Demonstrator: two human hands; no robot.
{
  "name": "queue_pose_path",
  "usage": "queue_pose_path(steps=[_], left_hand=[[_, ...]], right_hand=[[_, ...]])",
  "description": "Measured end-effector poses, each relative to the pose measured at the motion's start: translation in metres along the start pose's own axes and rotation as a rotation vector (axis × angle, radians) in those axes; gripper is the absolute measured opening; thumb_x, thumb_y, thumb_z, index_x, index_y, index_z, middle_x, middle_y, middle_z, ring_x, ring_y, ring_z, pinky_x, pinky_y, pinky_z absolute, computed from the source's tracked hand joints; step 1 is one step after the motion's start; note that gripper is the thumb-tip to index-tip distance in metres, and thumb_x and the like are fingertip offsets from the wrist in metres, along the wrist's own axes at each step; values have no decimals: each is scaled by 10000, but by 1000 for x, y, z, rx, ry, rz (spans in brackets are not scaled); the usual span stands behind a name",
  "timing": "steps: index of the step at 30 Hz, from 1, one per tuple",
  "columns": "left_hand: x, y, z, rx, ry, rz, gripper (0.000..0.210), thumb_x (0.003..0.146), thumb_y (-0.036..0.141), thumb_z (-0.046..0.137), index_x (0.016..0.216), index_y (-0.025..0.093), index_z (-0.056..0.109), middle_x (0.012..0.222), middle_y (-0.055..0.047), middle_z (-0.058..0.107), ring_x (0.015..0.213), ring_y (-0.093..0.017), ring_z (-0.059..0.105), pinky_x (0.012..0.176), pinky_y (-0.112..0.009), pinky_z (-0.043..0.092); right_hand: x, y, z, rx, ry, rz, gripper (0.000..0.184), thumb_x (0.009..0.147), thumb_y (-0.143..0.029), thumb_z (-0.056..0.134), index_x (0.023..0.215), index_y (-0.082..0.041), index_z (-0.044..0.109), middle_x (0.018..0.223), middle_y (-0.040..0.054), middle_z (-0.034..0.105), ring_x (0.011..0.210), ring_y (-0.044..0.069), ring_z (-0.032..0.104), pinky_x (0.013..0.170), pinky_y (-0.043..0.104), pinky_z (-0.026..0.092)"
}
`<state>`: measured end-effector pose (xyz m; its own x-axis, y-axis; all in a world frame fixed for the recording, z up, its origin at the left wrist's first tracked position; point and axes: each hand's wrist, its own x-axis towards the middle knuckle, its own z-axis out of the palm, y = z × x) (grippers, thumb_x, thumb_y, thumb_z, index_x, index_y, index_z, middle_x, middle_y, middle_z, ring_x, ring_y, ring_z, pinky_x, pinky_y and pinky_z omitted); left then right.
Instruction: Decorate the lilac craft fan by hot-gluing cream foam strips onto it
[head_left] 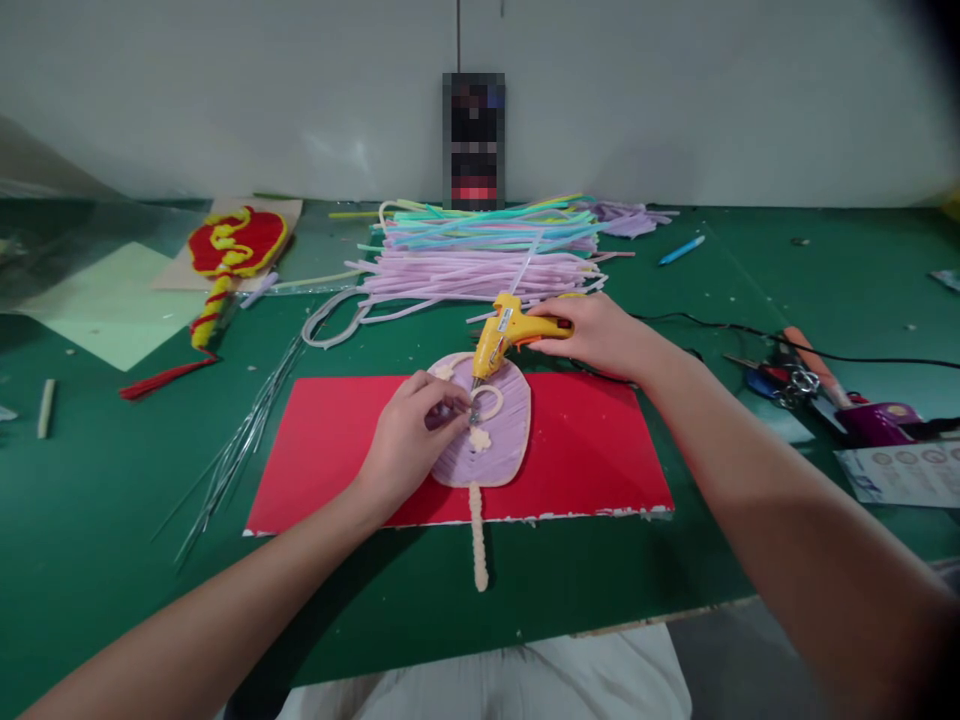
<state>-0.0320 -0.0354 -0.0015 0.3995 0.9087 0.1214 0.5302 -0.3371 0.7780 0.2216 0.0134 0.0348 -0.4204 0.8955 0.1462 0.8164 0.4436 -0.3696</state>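
While clasped in right grip point(592, 335), glue gun point(504, 335) nozzle-down over purple fan point(491, 430)

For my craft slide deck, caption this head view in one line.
Right hand aims yellow glue gun at lilac pipe-cleaner fan; left hand steadies it.

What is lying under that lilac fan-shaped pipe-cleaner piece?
The lilac fan-shaped pipe-cleaner piece lies on a red rectangular sheet, which rests on the green table. The left hand covers the fan's left edge, so nothing shows beneath there.
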Motion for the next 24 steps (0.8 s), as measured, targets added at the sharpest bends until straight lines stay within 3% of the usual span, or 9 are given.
queue_pose_path(steps=[24], left_hand=[[1, 1, 1, 31, 3, -18, 83, 754, 166, 642, 825, 209, 647, 826, 5, 536, 674, -111, 504, 619, -233, 435]], right_hand=[[0, 8, 1, 21, 79, -64, 338, 756, -266, 637, 1083, -181, 648, 1026, 54, 695, 894, 226, 635, 778, 329, 461]])
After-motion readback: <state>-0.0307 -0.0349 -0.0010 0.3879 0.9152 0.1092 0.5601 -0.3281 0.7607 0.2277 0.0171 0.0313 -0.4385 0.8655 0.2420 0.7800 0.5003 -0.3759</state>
